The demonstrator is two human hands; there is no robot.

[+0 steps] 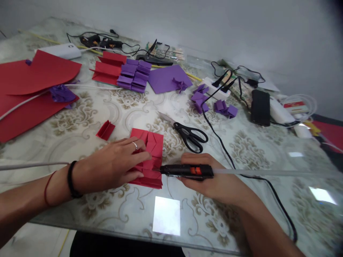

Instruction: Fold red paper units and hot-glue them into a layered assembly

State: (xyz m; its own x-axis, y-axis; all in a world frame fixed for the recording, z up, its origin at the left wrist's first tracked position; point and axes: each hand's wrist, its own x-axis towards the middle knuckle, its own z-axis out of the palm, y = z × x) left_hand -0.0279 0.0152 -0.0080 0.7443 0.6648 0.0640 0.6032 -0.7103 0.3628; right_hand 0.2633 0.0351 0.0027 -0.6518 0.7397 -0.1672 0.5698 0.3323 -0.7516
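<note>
A folded red paper piece (157,146) lies on the table in front of me. My left hand (118,162) holds it from the left, thumb and bent fingers on its folds; the fingers partly cover it. My right hand (209,178) is closed around a black glue gun (184,170) with an orange part. Its nozzle meets the right side of the red paper, and a long translucent glue stick (257,172) extends from its rear. The gun's handle and trigger are hidden by the hand.
Black-handled scissors (189,135) lie beyond my right hand. A small folded red strip (105,130) sits left of the paper. Farther back are large red sheets (34,75), purple folded pieces (135,75), a white power strip (215,88) and a black phone (260,107). A black cord (223,148) crosses the table.
</note>
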